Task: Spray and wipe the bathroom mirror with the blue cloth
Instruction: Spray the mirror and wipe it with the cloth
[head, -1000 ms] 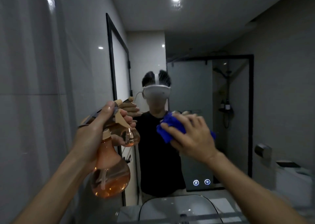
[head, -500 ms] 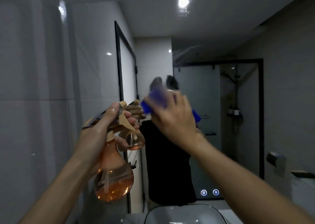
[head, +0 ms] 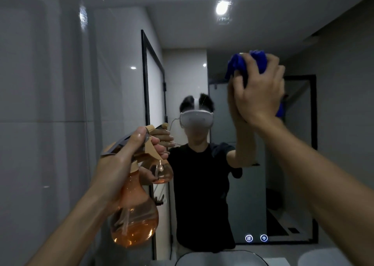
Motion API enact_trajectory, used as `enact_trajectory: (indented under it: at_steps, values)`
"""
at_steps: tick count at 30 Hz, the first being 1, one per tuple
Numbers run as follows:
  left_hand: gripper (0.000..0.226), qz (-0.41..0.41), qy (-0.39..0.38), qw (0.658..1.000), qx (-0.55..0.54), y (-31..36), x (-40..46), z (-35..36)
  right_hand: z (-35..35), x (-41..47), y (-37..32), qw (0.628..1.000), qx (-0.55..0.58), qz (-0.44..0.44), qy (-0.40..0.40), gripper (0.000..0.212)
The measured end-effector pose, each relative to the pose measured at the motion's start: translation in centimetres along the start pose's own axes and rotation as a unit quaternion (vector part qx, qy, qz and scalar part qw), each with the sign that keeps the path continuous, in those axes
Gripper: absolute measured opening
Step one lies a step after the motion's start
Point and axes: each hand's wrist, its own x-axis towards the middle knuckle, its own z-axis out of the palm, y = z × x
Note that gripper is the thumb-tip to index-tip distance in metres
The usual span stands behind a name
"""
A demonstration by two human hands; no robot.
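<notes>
Higher now, right hand [head: 261, 96] presses one cloth [head: 245, 63] (blue); left hand [head: 121, 164] holds one bottle [head: 134, 217].

bunched blue cloth [head: 245, 63] — against mirror [head: 232, 29]

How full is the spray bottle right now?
Roughly a third full. The spray bottle, gripped by the left hand, shows orange liquid pooled only in its round lower belly.

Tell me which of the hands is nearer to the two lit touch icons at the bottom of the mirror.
Probably left, narrowly. The left hand grips the spray bottle left of and above the icons; the right hand presses the blue cloth on the mirror high above them.
</notes>
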Motion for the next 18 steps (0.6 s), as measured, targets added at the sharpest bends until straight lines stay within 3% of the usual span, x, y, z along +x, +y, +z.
enact_trajectory:
  at_steps: [2,5,7,12,18]
  values:
    - [0.043,0.007,0.011,1.0,0.017,-0.2,0.4,-0.2,0.5,-2.3,-3.1,0.999,0.024,-0.028,-0.003,0.046]
    - [0.041,0.007,0.025,0.999,0.032,-0.6,0.8,-0.3,0.6,-8.5,-4.7,0.973,0.028,-0.218,-0.075,0.048]
    - [0.041,0.002,0.032,0.999,0.034,-0.9,0.7,-0.6,0.3,-11.0,-4.1,0.952,0.032,-0.286,-0.1,0.045]
    - [0.047,-0.022,0.034,0.997,0.059,-0.9,-0.2,-3.2,-0.1,-12.9,-2.2,0.934,0.027,-0.334,-0.124,0.043]
    - [0.06,-0.033,0.089,0.994,0.047,-0.2,-1.2,-7.0,-0.1,-13.2,-2.6,0.94,0.027,-0.321,-0.111,0.041]
